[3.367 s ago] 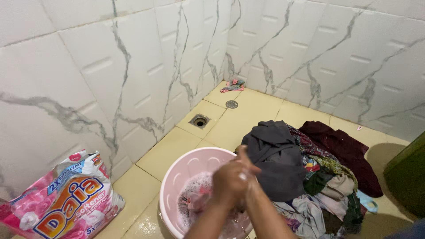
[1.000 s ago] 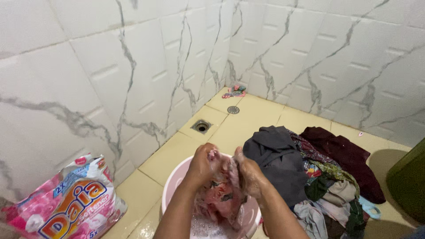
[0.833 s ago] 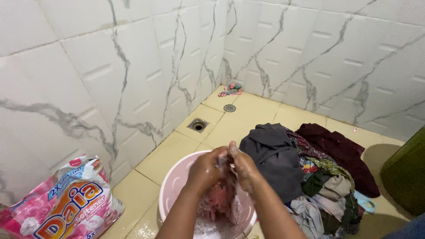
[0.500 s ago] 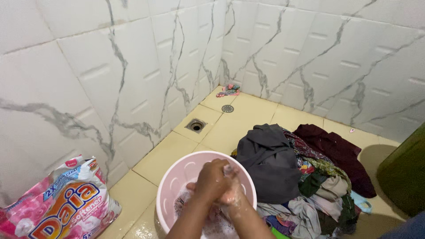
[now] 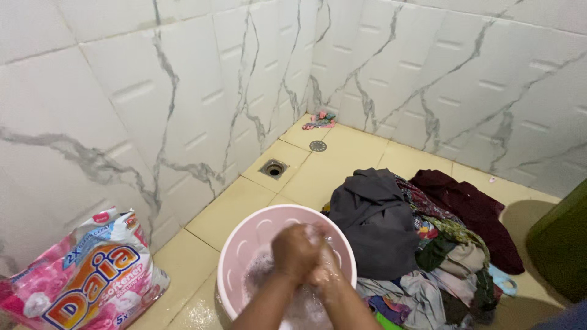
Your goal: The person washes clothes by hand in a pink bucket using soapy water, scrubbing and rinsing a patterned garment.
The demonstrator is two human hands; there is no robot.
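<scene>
A pink plastic basin (image 5: 244,235) with soapy water stands on the yellow tiled floor in front of me. My left hand (image 5: 295,250) and my right hand (image 5: 326,269) are pressed together over the basin, both wet and soapy. They are clenched on a pink patterned cloth, which is almost entirely hidden between them and the suds.
A pink detergent bag (image 5: 85,275) leans on the marbled wall at the left. A pile of dark and coloured clothes (image 5: 422,238) lies right of the basin. A floor drain (image 5: 273,168), a round cover (image 5: 318,145) and a small rag (image 5: 321,119) lie toward the corner. A green container (image 5: 562,244) stands at the right edge.
A second ago both hands held the pink cloth raised above the basin. They have come down into the basin and closed together, and the cloth is now hidden in the suds.
</scene>
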